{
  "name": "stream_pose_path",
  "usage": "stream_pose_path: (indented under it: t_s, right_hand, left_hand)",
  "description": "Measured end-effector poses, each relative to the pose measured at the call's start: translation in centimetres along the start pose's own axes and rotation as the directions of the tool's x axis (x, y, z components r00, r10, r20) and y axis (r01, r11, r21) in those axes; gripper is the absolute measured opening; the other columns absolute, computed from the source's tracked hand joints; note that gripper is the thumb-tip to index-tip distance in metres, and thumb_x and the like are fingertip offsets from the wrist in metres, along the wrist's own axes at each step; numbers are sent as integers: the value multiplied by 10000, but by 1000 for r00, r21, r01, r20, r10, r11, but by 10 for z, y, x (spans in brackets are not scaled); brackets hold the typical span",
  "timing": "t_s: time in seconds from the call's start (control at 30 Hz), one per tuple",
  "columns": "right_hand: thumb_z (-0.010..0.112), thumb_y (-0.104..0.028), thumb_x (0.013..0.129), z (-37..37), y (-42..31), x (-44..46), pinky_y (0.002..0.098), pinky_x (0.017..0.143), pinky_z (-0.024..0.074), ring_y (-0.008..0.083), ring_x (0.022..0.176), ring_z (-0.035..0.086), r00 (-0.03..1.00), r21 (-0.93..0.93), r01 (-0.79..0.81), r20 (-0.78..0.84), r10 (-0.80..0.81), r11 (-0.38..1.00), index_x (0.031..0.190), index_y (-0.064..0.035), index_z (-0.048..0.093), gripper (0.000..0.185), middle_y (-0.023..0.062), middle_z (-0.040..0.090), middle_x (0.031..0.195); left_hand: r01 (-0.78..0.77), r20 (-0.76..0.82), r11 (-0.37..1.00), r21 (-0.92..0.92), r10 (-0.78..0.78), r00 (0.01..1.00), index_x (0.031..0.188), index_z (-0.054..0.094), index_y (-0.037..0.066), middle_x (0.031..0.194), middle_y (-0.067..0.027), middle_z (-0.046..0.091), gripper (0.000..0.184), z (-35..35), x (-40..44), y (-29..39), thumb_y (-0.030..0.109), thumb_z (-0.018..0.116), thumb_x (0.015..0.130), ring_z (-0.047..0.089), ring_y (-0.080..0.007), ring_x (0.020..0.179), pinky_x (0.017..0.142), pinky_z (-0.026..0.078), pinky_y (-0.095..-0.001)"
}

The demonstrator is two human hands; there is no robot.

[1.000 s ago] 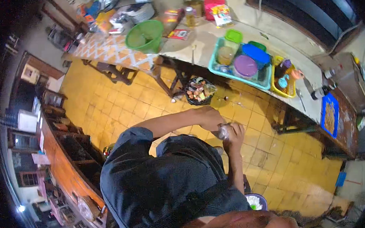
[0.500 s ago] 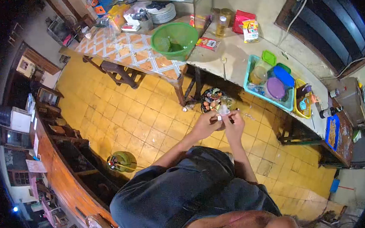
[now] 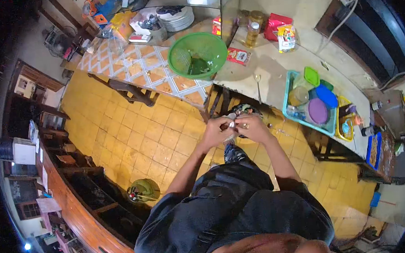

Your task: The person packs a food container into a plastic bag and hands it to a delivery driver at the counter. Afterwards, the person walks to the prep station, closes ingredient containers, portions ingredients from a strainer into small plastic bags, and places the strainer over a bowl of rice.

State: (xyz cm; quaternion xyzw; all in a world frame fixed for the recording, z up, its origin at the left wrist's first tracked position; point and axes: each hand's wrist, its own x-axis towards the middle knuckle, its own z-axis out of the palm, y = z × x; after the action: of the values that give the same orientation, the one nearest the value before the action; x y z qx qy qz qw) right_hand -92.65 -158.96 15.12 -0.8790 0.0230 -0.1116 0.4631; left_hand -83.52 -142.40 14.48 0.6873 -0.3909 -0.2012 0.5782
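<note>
My left hand [image 3: 215, 133] and my right hand [image 3: 253, 128] meet in front of my body, fingertips almost touching. Both are closed in a pinch around a small white piece [image 3: 231, 124]. It is too small and too covered by the fingers to name. Just beyond my hands, partly hidden by them, a container of mixed waste [image 3: 247, 109] stands on the floor near the counter. Below my hands one patterned trouser leg [image 3: 234, 153] shows.
A green basket [image 3: 199, 75] sits on the tiled table [image 3: 134, 68]. Along the counter [image 3: 268, 71] lie a spoon [image 3: 258, 88], a red packet [image 3: 239, 56] and a light-blue tray [image 3: 287, 93] of plastic containers. A green gas cylinder [image 3: 146, 190] stands on the yellow floor at left.
My hands have shifted left and come closer together, now covering more of the waste container. The translucent white thing seen between them earlier is mostly hidden. My view has shifted, and a leg now shows.
</note>
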Motion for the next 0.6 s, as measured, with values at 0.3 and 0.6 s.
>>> stream_pose_path:
  t_s: [0.3, 0.6]
  right_hand:
    - [638, -148, 704, -45, 96, 90, 329, 649, 479, 241, 697, 626, 964, 118, -165, -189, 186, 979, 829, -3, 614, 193, 158, 626, 765]
    - [627, -116, 762, -46, 205, 136, 386, 687, 491, 342, 773, 612, 967, -71, -59, -251, 39, 996, 879, 2, 619, 167, 162, 628, 810]
  left_hand:
    - [-394, 290, 845, 361, 300, 909, 1050, 539, 58, 861, -162, 599, 287, 7, 165, -49, 97, 595, 771, 594, -347, 753, 646, 471, -381]
    - [-89, 125, 956, 281, 55, 991, 966, 555, 6, 850, -163, 587, 206, 43, 228, -119, 107, 586, 788, 588, -301, 746, 662, 467, -357]
